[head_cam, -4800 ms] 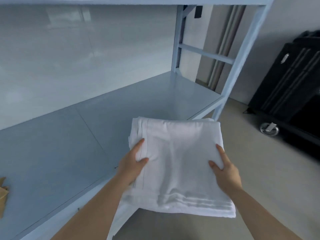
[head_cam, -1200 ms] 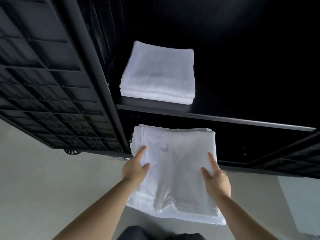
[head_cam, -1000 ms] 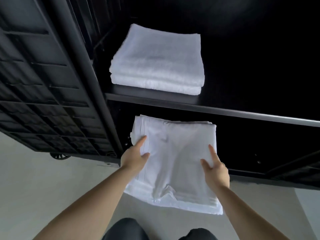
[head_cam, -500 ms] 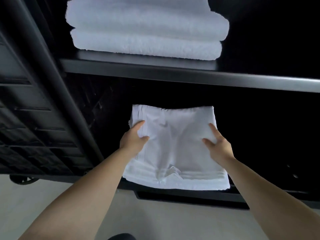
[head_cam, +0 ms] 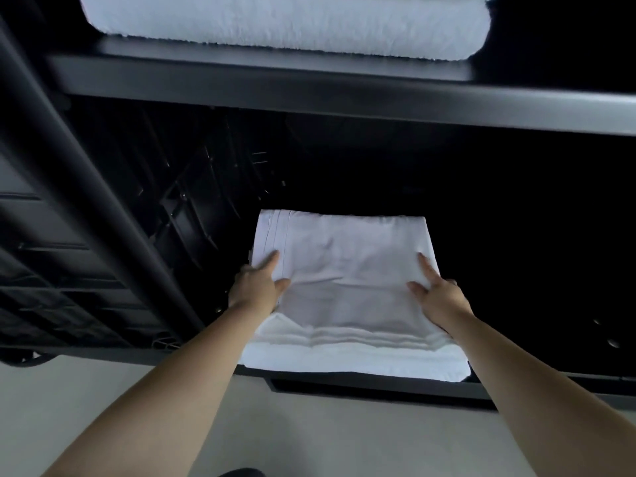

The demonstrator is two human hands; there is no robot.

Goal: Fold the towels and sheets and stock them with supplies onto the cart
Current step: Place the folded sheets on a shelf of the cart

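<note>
Seen from the head camera, largest first. Black cart [head_cam: 103, 208] filling most of the view, ahead of and around both hands, with a ribbed side panel off to the left of the left hand. Upper shelf [head_cam: 344, 98] running across well above the hands, its front edge catching grey light. Stack of white towels [head_cam: 285, 25] resting on that upper shelf, straight above the hands and well apart from them, top cut off by the frame. Pale floor [head_cam: 344, 438] lay beneath the forearms, nearer than the cart. Lower shelf [head_cam: 537, 383] ran under the hands, dark and hard to read further in. Folded white sheet [head_cam: 344, 256] held between the two hands inside the lower compartment, far edge deep in the dark, near edge with its layered folds lying over the front lip of the lower shelf; whether fully resting there could not be told. Left hand [head_cam: 256, 287] gripped the sheet's left side, forefinger stretched along the top, thumb pressed onto the cloth, remaining fingers hidden beneath. Right hand [head_cam: 438, 297] gripped the right side likewise, forefinger pointing forward on top, thumb on the cloth, other fingers tucked out of sight under the edge. Small dark shape [head_cam: 241, 472] at the bottom edge, below the left forearm, too cropped to identify.
</note>
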